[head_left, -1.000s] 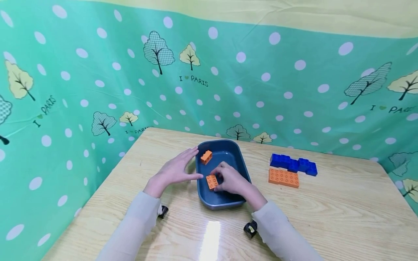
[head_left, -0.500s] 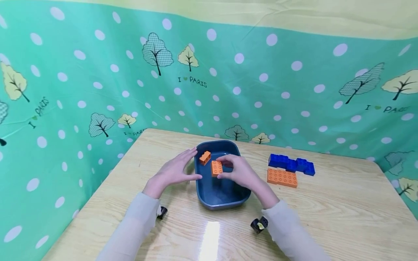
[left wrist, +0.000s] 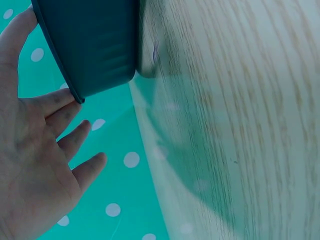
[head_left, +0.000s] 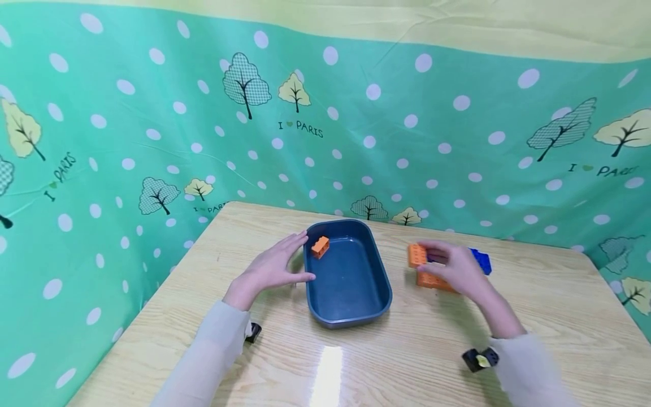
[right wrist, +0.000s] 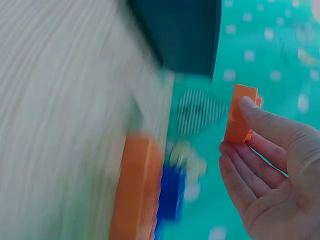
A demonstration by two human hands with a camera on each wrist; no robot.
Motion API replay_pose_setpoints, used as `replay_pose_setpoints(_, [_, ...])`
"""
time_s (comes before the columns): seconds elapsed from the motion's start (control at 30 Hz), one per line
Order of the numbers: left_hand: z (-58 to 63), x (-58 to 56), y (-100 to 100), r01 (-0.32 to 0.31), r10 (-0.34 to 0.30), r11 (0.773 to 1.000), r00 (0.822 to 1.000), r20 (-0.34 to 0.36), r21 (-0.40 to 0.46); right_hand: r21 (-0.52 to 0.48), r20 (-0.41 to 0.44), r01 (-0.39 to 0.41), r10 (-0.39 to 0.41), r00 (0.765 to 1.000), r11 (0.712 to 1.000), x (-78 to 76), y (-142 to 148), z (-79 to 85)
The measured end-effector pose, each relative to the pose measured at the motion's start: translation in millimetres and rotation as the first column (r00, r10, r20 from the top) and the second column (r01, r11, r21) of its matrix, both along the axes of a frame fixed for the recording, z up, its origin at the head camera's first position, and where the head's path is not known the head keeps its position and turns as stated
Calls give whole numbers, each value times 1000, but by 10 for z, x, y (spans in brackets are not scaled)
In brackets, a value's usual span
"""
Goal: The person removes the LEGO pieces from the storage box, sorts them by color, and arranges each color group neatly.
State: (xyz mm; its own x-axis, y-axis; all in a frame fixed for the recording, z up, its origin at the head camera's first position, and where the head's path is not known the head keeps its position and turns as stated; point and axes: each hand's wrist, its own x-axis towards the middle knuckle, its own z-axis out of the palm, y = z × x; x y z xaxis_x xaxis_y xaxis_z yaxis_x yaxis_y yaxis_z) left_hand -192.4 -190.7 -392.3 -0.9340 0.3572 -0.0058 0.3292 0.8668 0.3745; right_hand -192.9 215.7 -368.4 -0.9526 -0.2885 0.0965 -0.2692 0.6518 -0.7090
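My right hand [head_left: 452, 267] pinches an orange toy brick [head_left: 417, 256] between thumb and fingers, above the table to the right of the dark blue bin [head_left: 348, 282]. In the right wrist view the pinched brick [right wrist: 240, 117] is seen from its side, studs turned away. My left hand [head_left: 272, 265] touches the bin's left rim with thumb and fingertips, the fingers fairly straight. The left wrist view shows that hand [left wrist: 42, 135] with fingertips at the rim. Another orange brick [head_left: 320, 247] lies in the bin's far left corner.
A long orange brick block [head_left: 434, 281] lies on the table [head_left: 549, 305], partly behind my right hand. Beyond it are joined blue bricks [head_left: 481, 261], also partly covered. A polka-dot cloth [head_left: 325, 141] hangs along the table's far and left sides.
My right hand has lifted the orange brick out of the bin and carried it right, to over the orange and blue bricks. The left hand has stayed at the rim.
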Motion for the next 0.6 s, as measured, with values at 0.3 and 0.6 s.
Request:
replay_pose_setpoints(0.3, [91, -50, -9, -3, 3, 1000, 1000, -24, -5, 165, -23, 143, -141, 990, 976, 131, 852, -77])
replay_pose_setpoints(0.6, [6, 95, 4, -6, 6, 1000, 1000, -8, 17, 315, 83, 162, -197, 977, 935, 225, 1060, -440])
